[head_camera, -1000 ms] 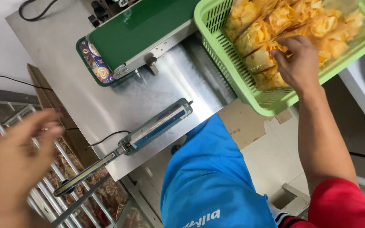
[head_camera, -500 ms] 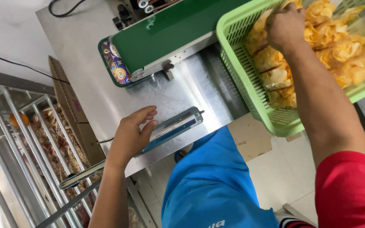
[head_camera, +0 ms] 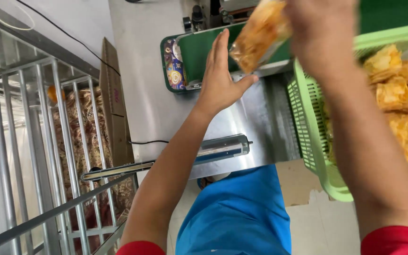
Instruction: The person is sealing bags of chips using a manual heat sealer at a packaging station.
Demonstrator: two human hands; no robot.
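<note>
Nearest, the person's blue lap sits under the edge of the steel counter (head_camera: 157, 108), where a long hand sealer (head_camera: 220, 148) lies flat beside the green basket (head_camera: 308, 137) of filled chip bags. Further up, the left hand (head_camera: 220, 82) is held open, fingers (head_camera: 218, 49) straight and together with the thumb spread, palm turned toward the incoming bag; it holds nothing and may just touch the bag's lower end. Above it, the right hand (head_camera: 319, 28) is closed on the upper part of a clear bag of chips (head_camera: 258, 35), which hangs tilted in the air over the near end of the green conveyor belt (head_camera: 204, 52); motion blur hides how many fingers pinch it.

Judging from this, the step is bringing the bag between both hands at the belt. It seems best done by letting the open left palm steady the bag's bottom, keeping the mouth upward so chips do not spill, and flattening the neck smooth before it meets the belt. A loose or creased top would likely spoil the closure.
</note>
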